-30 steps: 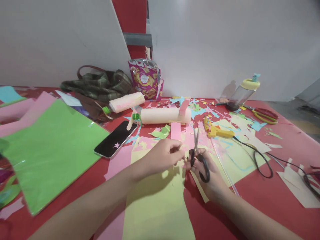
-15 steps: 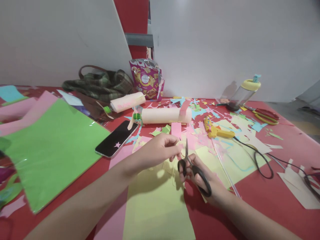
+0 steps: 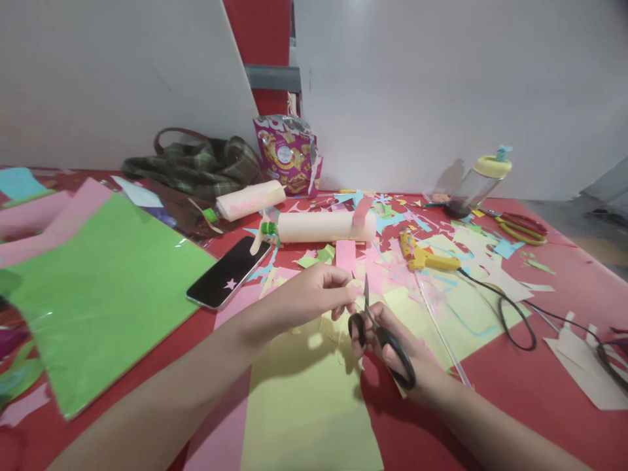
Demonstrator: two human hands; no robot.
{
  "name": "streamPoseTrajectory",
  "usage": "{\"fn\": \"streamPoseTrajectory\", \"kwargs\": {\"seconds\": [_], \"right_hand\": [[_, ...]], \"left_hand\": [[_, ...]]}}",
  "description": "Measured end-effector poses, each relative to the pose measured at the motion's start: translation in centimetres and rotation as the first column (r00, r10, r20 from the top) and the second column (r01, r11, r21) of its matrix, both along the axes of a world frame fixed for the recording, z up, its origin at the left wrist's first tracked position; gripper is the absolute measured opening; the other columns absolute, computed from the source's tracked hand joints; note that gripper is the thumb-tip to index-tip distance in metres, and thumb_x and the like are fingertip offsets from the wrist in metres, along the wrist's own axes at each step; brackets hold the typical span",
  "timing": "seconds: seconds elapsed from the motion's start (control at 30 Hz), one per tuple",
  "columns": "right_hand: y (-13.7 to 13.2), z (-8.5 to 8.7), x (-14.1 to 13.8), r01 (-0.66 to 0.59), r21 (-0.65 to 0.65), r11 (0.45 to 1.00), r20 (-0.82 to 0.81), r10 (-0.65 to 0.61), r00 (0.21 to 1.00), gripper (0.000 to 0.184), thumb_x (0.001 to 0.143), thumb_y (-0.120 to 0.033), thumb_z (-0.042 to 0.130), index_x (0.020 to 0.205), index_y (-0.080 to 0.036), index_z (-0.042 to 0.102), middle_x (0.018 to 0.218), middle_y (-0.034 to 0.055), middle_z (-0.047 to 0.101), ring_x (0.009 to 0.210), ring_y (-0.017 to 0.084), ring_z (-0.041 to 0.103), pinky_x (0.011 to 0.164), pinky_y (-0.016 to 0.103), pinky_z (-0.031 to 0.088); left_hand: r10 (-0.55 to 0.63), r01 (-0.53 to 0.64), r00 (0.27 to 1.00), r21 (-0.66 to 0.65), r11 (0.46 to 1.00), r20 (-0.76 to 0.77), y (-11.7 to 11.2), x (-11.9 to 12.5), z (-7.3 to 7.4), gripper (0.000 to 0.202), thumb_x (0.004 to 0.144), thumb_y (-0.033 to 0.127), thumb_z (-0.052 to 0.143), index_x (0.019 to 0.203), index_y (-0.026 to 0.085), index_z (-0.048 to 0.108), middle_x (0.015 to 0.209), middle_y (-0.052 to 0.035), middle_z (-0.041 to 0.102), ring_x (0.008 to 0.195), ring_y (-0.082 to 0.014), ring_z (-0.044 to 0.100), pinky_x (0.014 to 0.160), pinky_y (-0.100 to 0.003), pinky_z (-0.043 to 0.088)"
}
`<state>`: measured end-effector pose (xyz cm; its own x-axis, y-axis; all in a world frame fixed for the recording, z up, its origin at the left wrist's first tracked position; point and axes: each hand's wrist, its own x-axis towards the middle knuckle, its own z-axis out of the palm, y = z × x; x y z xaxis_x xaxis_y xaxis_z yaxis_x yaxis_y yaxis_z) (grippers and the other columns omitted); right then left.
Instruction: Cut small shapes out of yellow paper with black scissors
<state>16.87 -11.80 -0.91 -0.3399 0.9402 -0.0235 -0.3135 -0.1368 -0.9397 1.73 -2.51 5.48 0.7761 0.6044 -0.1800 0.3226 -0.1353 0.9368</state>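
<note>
My right hand [image 3: 387,340] grips black-handled scissors [image 3: 401,360], blades pointing up and away and slightly parted. Just left of the blades, my left hand [image 3: 326,289] pinches a small piece of pale yellow paper [image 3: 356,288]; the fingers hide part of it. Below both hands lies a large pale yellow sheet [image 3: 304,399], with a pink sheet [image 3: 220,405] showing along its left side. Beyond the hands, a cream paper-wrapped tube [image 3: 318,227] with a green bottle cap lies on its side, a pink strip across its right end.
A phone [image 3: 228,271] and a green sheet [image 3: 108,288] lie left. Another wrapped tube [image 3: 252,199], a plaid bag [image 3: 196,163] and a snack bag [image 3: 287,154] are behind. On the right are a yellow glue gun [image 3: 426,255] with a cord, red-handled scissors [image 3: 523,227] and a leaning clear bottle [image 3: 475,186].
The scissor blades have parted slightly, and the paper piece in my left fingers has shifted a little. Everything else stays in place.
</note>
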Motion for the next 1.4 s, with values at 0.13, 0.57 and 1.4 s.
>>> {"fn": "streamPoseTrajectory", "kwargs": {"seconds": [0.13,0.57,1.4], "right_hand": [[0.0,0.1,0.0,-0.005,0.021,1.000,0.014,0.005,1.000,0.035,0.068,-0.051,0.052,0.081,-0.023,0.036,0.074,-0.0001,0.041,0.063,0.012,0.037,0.062,0.028,0.032],[0.0,-0.2,0.1,-0.037,0.028,0.999,0.011,0.036,0.999,0.035,0.069,-0.052,0.050,0.084,-0.023,0.035,0.072,-0.0002,0.041,0.063,0.013,0.038,0.063,0.029,0.033],[-0.1,-0.5,-0.3,0.089,0.024,0.996,-0.022,-0.089,0.996,0.027,0.073,-0.046,0.048,0.084,-0.022,0.041,0.078,0.0016,0.043,0.070,0.014,0.043,0.061,0.026,0.037]], "left_hand": [[0.003,-0.003,1.000,0.005,1.000,-0.014,0.0,0.0,0.0,0.027,0.076,0.032,0.040,0.056,0.014,0.046,0.053,0.0039,0.044,0.051,-0.0066,0.040,0.048,-0.019,0.028],[-0.040,0.041,0.997,0.020,0.999,-0.062,0.1,0.0,-0.2,0.026,0.073,0.031,0.042,0.052,0.014,0.043,0.050,0.0040,0.042,0.048,-0.0069,0.038,0.046,-0.020,0.027],[0.105,-0.101,0.994,-0.091,0.991,0.041,-1.0,1.0,-1.0,0.023,0.075,0.026,0.039,0.056,0.014,0.047,0.054,0.0037,0.042,0.052,-0.0077,0.040,0.052,-0.021,0.029]]}}
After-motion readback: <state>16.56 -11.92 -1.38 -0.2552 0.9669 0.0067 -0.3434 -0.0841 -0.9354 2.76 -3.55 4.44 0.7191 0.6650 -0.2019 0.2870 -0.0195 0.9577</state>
